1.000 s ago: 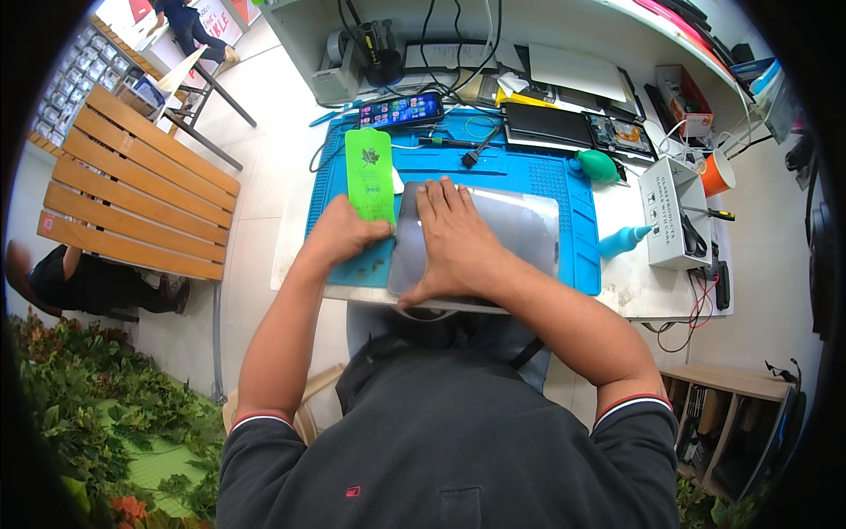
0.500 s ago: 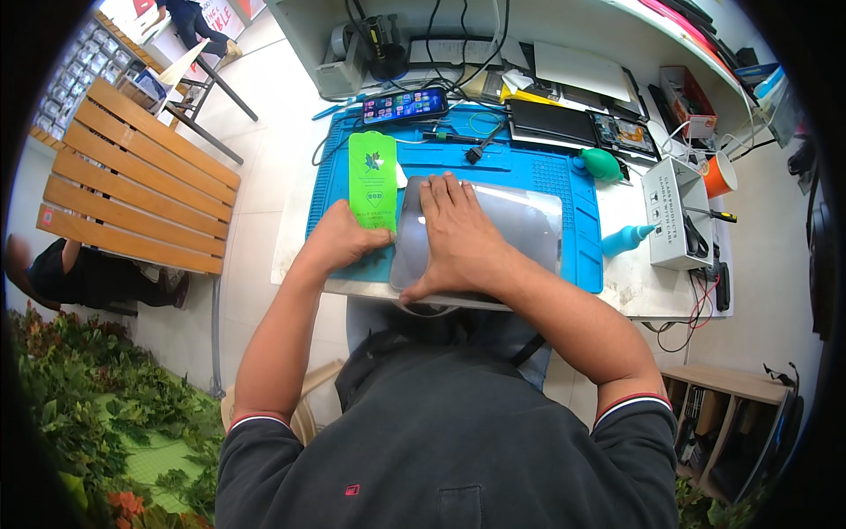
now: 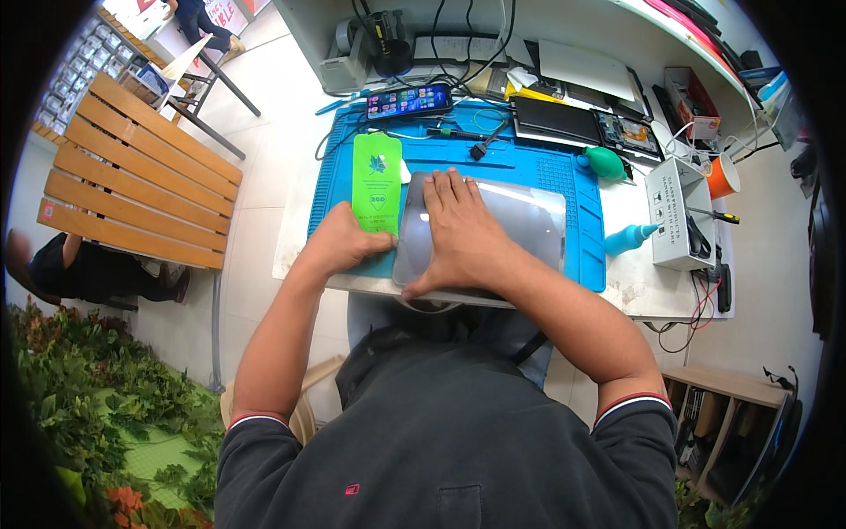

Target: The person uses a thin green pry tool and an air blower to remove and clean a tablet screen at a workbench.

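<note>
The blue mat [image 3: 586, 242] looks like matt rubber, smooth in places and finely textured toward its right side. On the mat, the grey panel [image 3: 533, 220] is smooth and glossy, with pale reflections, while the green strip [image 3: 377, 176] is smooth, whether card or plastic cannot be told. At the mat's far edge, the phone [image 3: 410, 101] has shiny glass. Right of the mat, the blue bottle [image 3: 627, 239] is smooth plastic and the white box [image 3: 670, 225] matt card. Left of the mat, the bench [image 3: 132, 212] has smooth wooden slats. Nearer than the mat, the shirt [image 3: 432, 423] is matt cloth.
</note>
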`<action>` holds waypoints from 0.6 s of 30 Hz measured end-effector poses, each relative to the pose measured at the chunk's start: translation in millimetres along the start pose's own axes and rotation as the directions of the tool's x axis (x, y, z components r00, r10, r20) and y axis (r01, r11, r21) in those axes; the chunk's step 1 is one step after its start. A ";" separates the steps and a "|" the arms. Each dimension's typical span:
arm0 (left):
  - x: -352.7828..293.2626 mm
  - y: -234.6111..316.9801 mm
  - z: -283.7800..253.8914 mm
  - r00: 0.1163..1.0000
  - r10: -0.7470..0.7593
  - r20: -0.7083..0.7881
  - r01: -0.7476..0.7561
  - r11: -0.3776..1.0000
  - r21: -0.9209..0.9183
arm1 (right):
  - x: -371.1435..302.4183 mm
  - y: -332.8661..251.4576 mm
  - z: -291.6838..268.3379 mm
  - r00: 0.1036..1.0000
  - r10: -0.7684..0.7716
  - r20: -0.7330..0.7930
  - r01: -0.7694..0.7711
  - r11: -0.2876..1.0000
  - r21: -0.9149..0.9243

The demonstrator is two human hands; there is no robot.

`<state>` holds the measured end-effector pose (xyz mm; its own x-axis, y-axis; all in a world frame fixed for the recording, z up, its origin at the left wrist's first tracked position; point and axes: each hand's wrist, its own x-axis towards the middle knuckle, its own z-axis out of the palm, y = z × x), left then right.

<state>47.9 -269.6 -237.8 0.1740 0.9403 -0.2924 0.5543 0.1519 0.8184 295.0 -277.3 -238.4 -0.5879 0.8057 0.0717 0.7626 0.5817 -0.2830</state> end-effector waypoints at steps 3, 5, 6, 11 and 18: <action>-3.2 4.2 0.3 1.000 -0.011 0.015 0.011 1.000 0.005 | -0.4 0.2 0.5 1.000 0.003 -0.003 -0.003 1.000 -0.003; -5.3 5.1 0.2 0.999 -0.024 0.026 0.024 1.000 0.011 | -0.5 0.5 0.8 1.000 0.001 -0.003 -0.001 1.000 -0.011; -5.2 5.4 0.0 0.999 -0.033 0.032 0.032 0.999 0.016 | -0.2 0.7 1.4 1.000 0.003 -0.002 -0.003 1.000 -0.011; -9.6 11.0 0.1 0.999 -0.028 0.035 0.027 0.999 0.044 | -1.6 1.6 4.0 1.000 0.009 -0.010 -0.010 1.000 -0.014; -10.5 3.8 0.3 0.999 -0.017 0.047 0.015 0.999 0.035 | -0.8 0.8 2.5 1.000 -0.001 -0.019 0.001 1.000 -0.001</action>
<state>48.4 -279.0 -231.8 0.2029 0.9221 -0.3294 0.5850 0.1556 0.7959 295.5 -277.8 -241.1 -0.5836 0.8071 0.0899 0.7623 0.5826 -0.2820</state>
